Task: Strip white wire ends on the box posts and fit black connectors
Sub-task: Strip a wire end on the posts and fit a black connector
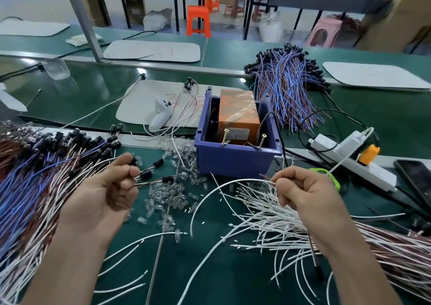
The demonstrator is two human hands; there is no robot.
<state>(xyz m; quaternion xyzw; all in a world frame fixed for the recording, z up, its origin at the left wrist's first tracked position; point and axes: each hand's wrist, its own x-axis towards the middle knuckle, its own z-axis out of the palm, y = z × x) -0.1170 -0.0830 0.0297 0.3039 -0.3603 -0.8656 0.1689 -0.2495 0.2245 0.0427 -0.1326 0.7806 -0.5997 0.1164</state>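
left hand [112, 188] pinches wires tipped with black connectors [146, 175], jutting rightward; right hand [303, 192] pinches white wires [268, 213] trailing beneath it

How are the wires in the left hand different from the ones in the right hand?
The left hand holds just a few wires that end in black connectors. The right hand holds a bigger bunch of white wires with no connectors on their tips. The few look darker; the bunch is white. Both are pinched in curled fingers above the green table.
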